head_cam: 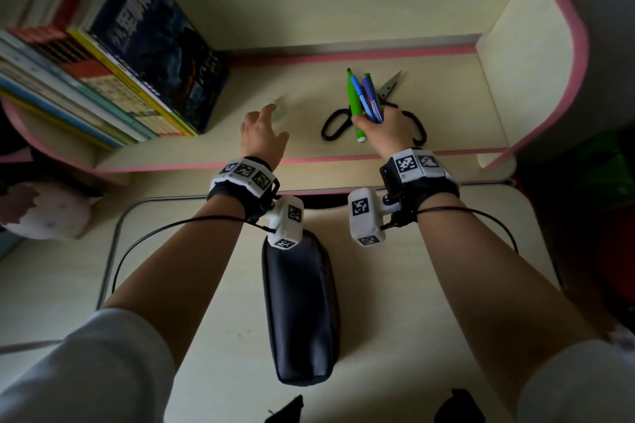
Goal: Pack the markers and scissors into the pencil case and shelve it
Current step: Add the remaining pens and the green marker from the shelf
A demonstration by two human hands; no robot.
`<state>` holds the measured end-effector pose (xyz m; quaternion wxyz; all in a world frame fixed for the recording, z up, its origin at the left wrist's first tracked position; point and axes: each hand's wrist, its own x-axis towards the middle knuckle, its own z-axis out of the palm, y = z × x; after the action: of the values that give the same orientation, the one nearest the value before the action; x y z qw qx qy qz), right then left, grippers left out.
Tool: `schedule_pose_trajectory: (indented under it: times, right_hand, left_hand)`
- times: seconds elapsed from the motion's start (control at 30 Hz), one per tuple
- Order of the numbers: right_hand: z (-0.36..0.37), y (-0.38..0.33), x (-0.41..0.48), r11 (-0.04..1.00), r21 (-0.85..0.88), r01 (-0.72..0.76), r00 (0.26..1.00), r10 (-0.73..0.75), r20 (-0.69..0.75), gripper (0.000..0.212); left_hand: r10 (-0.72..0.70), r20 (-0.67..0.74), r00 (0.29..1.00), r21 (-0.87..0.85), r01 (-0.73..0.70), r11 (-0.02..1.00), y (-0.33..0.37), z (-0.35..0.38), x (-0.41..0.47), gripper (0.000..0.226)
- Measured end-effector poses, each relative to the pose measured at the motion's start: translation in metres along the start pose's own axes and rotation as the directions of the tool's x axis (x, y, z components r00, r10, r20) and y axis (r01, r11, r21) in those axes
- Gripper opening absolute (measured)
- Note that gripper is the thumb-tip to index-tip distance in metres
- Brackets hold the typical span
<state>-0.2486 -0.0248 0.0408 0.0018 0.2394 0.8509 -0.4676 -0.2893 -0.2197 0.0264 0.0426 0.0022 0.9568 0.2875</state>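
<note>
markers (364, 96), one green and the others blue and purple, stand bunched in the right hand (381, 132), whose fingers are curled tight round them just above the shelf (309, 79). scissors (388, 86) with black handles lie flat on that shelf beneath the hand, blades pointing away. the left hand (263, 137) reaches over the shelf, fingers loosely spread and holding nothing, its fingertips at a small pale thing (276, 106) too blurred to name. the black pencil case (300, 312) lies on the desk (395, 319) between the forearms, well apart from the markers. books (113, 72) lean at the shelf's left end
</note>
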Motion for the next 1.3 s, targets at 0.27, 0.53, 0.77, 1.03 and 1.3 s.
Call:
schedule_pose_trajectory:
  times: [0.27,0.53,0.77,1.03,1.3]
  right_hand:
    - [0.037,-0.012,0.011,1.000,0.024,0.016,1.000,-0.017,0.023,0.024]
    - [0.052,-0.015,0.012,0.996,0.084,0.013,1.000,-0.012,-0.008,0.022]
    - [0.050,-0.021,0.002,0.993,0.122,-0.007,1.000,0.009,-0.020,0.022]
    - [0.041,-0.039,-0.023,0.984,0.172,0.053,0.997,-0.043,-0.061,0.010]
    - [0.049,-0.063,-0.056,0.961,0.235,0.148,0.988,-0.154,0.008,0.006]
  left_hand:
    - [0.108,0.160,0.981,0.199,-0.139,0.970,-0.017,0.004,0.033,0.057]
    - [0.206,0.008,0.979,0.129,-0.205,0.970,-0.031,0.008,0.041,0.034]
    - [0.151,-0.001,0.989,-0.124,-0.150,0.981,-0.031,-0.008,0.034,0.026]
    - [0.152,0.013,0.988,-0.483,-0.127,0.866,-0.023,-0.044,0.008,0.018]
    - [0.073,-0.128,0.989,-0.561,-0.133,0.817,-0.036,-0.085,-0.012,0.016]
